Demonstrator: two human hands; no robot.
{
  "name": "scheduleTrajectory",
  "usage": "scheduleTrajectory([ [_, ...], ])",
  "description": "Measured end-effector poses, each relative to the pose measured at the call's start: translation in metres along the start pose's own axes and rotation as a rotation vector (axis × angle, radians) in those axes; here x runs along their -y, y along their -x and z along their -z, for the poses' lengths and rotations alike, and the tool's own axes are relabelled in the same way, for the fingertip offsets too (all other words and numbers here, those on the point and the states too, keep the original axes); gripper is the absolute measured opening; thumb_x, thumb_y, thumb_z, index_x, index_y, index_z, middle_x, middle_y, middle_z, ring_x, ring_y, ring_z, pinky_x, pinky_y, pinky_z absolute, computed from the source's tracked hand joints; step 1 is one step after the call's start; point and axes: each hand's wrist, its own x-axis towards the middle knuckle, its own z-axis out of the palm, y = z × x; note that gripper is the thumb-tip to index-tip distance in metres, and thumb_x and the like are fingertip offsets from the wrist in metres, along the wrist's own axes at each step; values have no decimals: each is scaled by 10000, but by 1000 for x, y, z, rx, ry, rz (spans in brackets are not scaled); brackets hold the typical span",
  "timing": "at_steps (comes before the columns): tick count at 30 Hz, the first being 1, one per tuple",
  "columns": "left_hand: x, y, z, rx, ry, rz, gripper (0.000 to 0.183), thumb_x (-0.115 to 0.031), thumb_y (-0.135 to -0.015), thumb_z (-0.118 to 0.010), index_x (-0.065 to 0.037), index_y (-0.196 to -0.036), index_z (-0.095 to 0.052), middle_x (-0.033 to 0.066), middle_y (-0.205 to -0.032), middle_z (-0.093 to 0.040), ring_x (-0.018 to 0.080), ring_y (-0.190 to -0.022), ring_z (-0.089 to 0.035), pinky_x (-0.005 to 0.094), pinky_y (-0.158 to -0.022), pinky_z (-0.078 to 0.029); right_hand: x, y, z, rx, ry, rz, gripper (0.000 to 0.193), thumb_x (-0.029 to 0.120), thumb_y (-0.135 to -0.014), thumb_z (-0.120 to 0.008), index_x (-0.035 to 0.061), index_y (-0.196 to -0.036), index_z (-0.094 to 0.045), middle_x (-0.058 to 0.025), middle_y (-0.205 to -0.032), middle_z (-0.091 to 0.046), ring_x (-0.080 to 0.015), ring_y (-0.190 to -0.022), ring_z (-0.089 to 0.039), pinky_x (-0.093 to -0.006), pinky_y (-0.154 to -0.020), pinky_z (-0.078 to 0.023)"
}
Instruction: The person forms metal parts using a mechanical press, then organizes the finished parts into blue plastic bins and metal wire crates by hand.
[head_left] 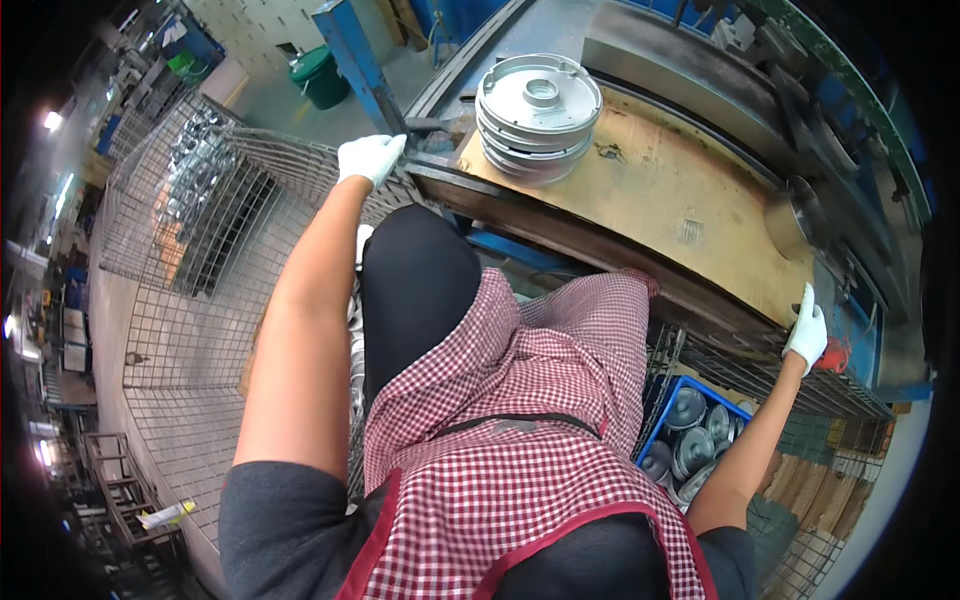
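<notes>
White gloves cover both my hands. At the near left end of the workbench, my left hand (368, 160) is by the bench corner, next to the rim of a wire cage. Its fingers point right, close together, with nothing visible in them. My right hand (808, 338) is at the bench's near right corner, one finger stretched up along the edge. Its other fingers are partly hidden, and no held thing shows. On the bench board (680, 190), nearer my left hand, stands a stack of round silver metal castings (538, 115), the top one with a central ring.
A wire cage (190, 340) at left has metal parts inside. A blue crate (660, 425) of round metal parts sits below the bench at right. A metal cylinder (790, 222) stands on the board's right end. A green bucket (320, 78) is beyond a blue post (355, 65).
</notes>
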Motion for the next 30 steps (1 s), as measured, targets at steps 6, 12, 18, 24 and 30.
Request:
scheduleTrajectory([
  [6,5,-8,-25,-200,-33,-6,511,-454,-960,-354,-122,-811,-713,125,-835,-699,344,-809,-654,451,-751,-470,-5,5,3,-44,-9,-72,686,643,-864,-499,-6,-886,-719,-115,-834,-704,-236,-718,-594,-336,-765,-446],
  [12,16,-19,-44,-644,-296,-312,216,-199,-936,-474,-112,-837,-645,118,-621,-628,302,-548,-613,430,-510,-442,-6,2,-6,-167,121,-111,693,672,-872,-447,43,-920,-732,-75,-840,-712,-246,-759,-633,-342,-780,-450],
  [18,19,-27,-46,-670,-236,-354,191,-133,-907,-494,-70,-793,-635,141,-602,-574,310,-552,-570,434,-516,-403,2,-11,-18,-309,159,-203,656,665,-875,-467,70,-864,-743,-46,-803,-715,-185,-758,-660,-321,-728,-457],
  [24,15,-22,-41,-721,-43,-422,243,-117,-878,-487,-66,-645,-532,144,-595,-503,316,-579,-514,429,-547,-362,-4,-11,-21,-343,44,-192,608,608,-895,-504,46,-871,-733,-39,-835,-733,-174,-745,-675,-296,-753,-478],
  [30,34,-13,-55,-500,64,-268,281,-139,-938,-392,-83,-668,-449,74,-554,-426,289,-579,-457,426,-599,-334,11,-7,-18,-352,66,-274,620,624,-874,-525,41,-915,-732,-51,-865,-736,-180,-817,-708,-305,-786,-484],
])
